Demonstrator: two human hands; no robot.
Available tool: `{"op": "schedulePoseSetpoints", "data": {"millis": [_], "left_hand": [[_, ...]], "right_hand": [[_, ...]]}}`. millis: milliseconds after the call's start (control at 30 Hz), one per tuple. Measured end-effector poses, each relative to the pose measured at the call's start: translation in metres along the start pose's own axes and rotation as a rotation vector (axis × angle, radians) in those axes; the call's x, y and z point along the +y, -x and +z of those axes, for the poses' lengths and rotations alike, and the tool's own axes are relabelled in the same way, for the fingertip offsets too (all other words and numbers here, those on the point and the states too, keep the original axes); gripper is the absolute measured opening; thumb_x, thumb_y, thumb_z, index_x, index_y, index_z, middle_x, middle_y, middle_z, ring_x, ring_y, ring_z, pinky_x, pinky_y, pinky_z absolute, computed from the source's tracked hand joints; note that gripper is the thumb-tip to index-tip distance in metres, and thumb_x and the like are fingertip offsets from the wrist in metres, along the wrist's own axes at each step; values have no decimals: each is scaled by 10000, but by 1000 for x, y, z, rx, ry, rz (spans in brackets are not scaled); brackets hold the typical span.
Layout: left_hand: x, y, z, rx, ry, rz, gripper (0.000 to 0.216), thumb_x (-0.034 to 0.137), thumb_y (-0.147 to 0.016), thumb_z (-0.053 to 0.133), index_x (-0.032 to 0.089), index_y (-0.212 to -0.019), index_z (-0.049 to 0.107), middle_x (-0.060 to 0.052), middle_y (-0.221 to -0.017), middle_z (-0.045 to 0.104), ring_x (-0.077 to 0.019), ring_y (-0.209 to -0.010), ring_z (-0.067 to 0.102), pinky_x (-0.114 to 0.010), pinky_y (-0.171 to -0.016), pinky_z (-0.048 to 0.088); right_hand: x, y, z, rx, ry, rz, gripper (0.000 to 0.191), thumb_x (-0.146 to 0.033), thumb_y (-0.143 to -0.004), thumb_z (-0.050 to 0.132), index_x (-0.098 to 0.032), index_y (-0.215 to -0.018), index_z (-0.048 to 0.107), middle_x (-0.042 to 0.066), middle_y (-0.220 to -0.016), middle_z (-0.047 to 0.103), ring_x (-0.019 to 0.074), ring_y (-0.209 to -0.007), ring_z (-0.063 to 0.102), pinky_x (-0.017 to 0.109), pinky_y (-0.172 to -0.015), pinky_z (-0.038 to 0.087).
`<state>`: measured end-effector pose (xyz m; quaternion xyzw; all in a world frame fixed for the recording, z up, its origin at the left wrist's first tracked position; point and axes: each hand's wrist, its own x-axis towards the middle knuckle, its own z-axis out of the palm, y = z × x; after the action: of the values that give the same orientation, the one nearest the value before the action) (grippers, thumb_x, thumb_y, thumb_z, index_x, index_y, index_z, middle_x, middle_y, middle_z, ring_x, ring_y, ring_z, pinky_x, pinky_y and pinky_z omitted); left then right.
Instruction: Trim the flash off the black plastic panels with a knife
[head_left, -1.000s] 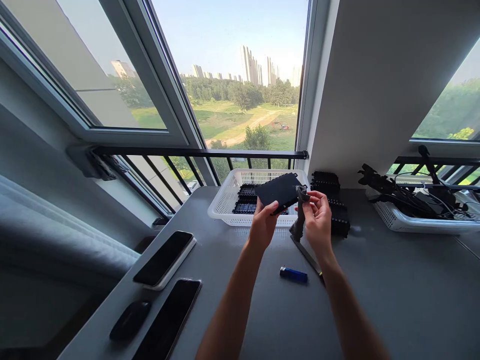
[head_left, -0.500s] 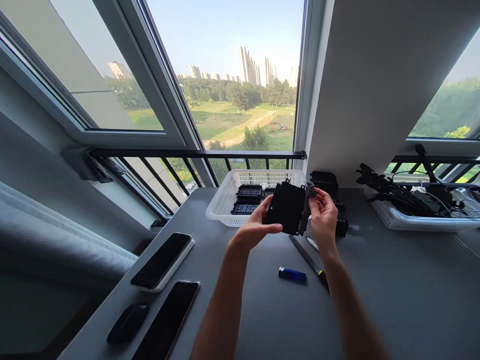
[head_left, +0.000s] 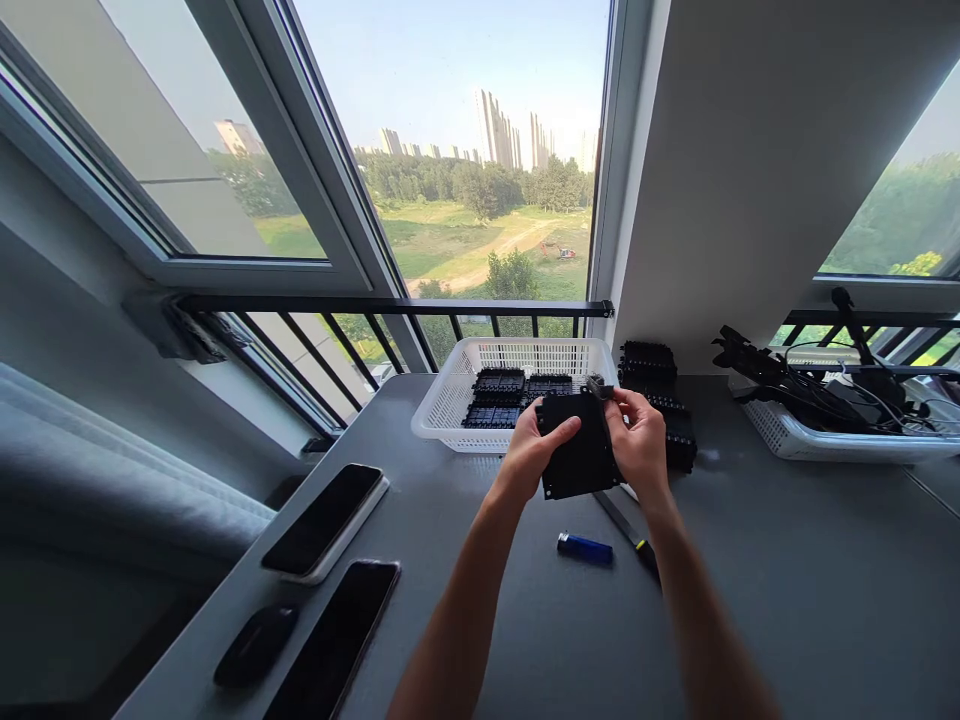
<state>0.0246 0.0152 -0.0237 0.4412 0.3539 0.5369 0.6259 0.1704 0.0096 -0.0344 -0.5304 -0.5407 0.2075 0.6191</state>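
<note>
The left hand (head_left: 523,452) grips the flat black panel (head_left: 577,462) by its left side, fingers behind and thumb laid across the face, a hold that looks chosen to steady the piece and leave most of its surface free. The panel is held up off the counter (head_left: 555,650), tilted towards the wearer in front of the white basket (head_left: 433,422), probably so that its edges can be reached and seen. At its upper right corner the right hand (head_left: 639,437) has its fingers drawn in tightly around a small grey cloth (head_left: 598,386), pressed against that edge; whether those fingertips also pinch the panel itself is hard to tell, since the hand covers the spot. Behind the panel, black ribbed pieces (head_left: 493,413) lie flat inside the basket, apparently set out in rows to save room, while more stacked black pieces (head_left: 649,362) stand just to its right, within easy reach. The blue lighter (head_left: 585,548) and the dark tool with a yellow band (head_left: 628,530) lie nearer the wearer, below the hands, where either could be picked up without reaching over the basket.
</note>
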Motion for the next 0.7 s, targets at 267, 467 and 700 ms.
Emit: {"op": "schedulePoseSetpoints", "data": {"millis": [267, 467, 700], "left_hand": [[-2, 1, 10, 101, -106, 142, 396, 371, -616, 819, 180, -875, 589, -9, -788, 680, -170, -696, 631, -291, -685, 507], [-5, -6, 2, 168, -125, 188, 407, 390, -604, 821, 176, -869, 598, -5, -776, 670, -162, -682, 625, -281, -688, 496], [2, -15, -20, 253, -92, 210, 447, 416, -610, 815, 155, -917, 621, -33, -847, 686, -173, -732, 645, -301, -732, 513]], "right_hand": [[-14, 1, -12, -74, 124, -140, 238, -295, -864, 531, -174, -947, 718, 81, -919, 691, 201, -799, 638, 317, -713, 508], [-22, 3, -20, -209, 112, -158, 245, -240, -864, 543, -202, -999, 744, 61, -942, 701, 195, -837, 641, 316, -758, 510], [-35, 9, -24, -526, 188, -190, 286, -146, -868, 531, -195, -1067, 731, 58, -963, 674, 172, -857, 638, 285, -777, 496]]}}
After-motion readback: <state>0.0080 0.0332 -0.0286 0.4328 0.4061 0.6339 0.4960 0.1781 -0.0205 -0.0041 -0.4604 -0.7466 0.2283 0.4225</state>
